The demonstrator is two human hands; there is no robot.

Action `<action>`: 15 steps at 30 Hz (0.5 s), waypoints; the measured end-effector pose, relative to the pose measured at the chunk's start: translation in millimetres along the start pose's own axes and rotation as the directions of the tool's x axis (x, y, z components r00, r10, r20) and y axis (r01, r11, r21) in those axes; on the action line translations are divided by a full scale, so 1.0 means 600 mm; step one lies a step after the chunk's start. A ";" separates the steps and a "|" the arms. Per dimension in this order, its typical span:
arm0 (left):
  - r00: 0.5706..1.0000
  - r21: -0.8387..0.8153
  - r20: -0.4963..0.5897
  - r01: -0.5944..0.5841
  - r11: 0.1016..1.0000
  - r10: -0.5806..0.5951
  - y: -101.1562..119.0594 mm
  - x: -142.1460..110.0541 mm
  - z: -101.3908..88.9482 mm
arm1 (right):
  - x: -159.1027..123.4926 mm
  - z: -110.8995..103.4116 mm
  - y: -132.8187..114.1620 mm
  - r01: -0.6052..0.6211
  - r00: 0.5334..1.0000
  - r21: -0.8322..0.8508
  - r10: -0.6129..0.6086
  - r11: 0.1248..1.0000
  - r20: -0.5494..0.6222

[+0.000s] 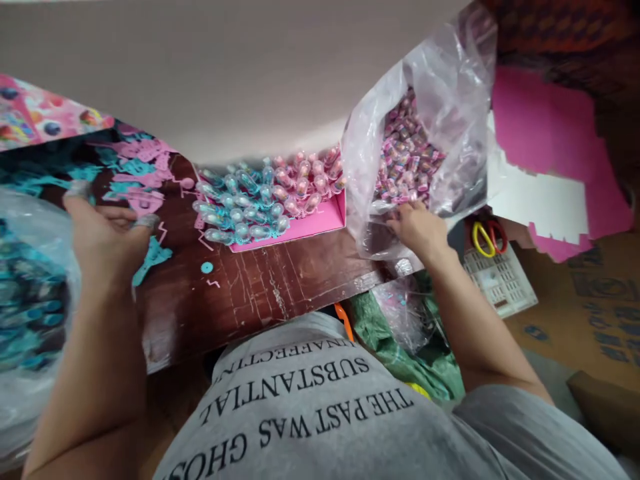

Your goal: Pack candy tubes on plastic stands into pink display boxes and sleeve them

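My left hand [107, 233] is over the table at the left, thumb and forefinger spread apart, among flat pink plastic pieces [145, 200] and turquoise plastic pieces [153, 259]. I see nothing held in it. At the mouth of a clear plastic bag [363, 160], my right hand [420, 230] has its fingers curled together against small wrapped candies [407, 150]; what they grip, if anything, is hidden. Between the hands, a pink box [320, 223] holds rows of clear-topped turquoise pieces [245, 207] and similar pink pieces [303, 180].
A large pale panel [225, 73] rises behind the box. Another bag [35, 400] with turquoise parts stands at left. Scissors [487, 239] and pink cardboard [555, 133] lie right. A small turquoise disc [207, 267] rests on the brown table [300, 267]; a green sack [385, 340] is below.
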State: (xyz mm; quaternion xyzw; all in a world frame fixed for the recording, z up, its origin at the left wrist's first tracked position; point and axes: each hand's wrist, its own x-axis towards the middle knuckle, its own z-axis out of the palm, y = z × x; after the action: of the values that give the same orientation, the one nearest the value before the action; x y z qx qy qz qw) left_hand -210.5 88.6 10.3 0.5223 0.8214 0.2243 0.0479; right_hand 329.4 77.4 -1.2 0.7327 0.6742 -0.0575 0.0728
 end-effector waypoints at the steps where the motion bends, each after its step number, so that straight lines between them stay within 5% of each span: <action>1: 1.000 -0.113 -0.008 0.009 0.994 -0.010 -0.001 -0.009 -0.009 | -0.006 0.010 0.000 0.031 0.999 -0.001 -0.031 1.000 -0.008; 5: 0.993 -0.483 0.119 0.050 0.874 0.009 0.021 -0.070 -0.078 | -0.025 0.007 0.006 0.187 0.965 0.199 -0.142 0.962 -0.219; 9: 0.959 -0.624 0.202 -0.032 0.781 0.201 0.074 -0.159 -0.141 | -0.062 -0.044 -0.029 0.470 0.869 0.517 -0.273 0.715 -0.412; 10: 0.920 -0.641 0.270 -0.049 0.766 0.285 0.089 -0.179 -0.144 | -0.076 -0.058 -0.052 0.546 0.835 0.570 -0.339 0.614 -0.434; 13: 0.711 -0.716 0.474 -0.032 0.697 0.519 0.133 -0.222 -0.122 | -0.112 -0.082 -0.138 0.649 0.720 0.720 -0.507 0.248 -0.474; 15: 0.649 -0.745 0.518 0.022 0.666 0.558 0.155 -0.237 -0.091 | -0.121 -0.083 -0.187 0.652 0.652 0.748 -0.595 0.124 -0.470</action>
State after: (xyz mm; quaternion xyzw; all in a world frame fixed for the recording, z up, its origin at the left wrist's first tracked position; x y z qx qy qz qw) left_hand -85.7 -20.9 75.8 0.6337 0.4918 0.2994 0.5166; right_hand 210.9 24.4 57.5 0.3073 0.7825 -0.3999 -0.3651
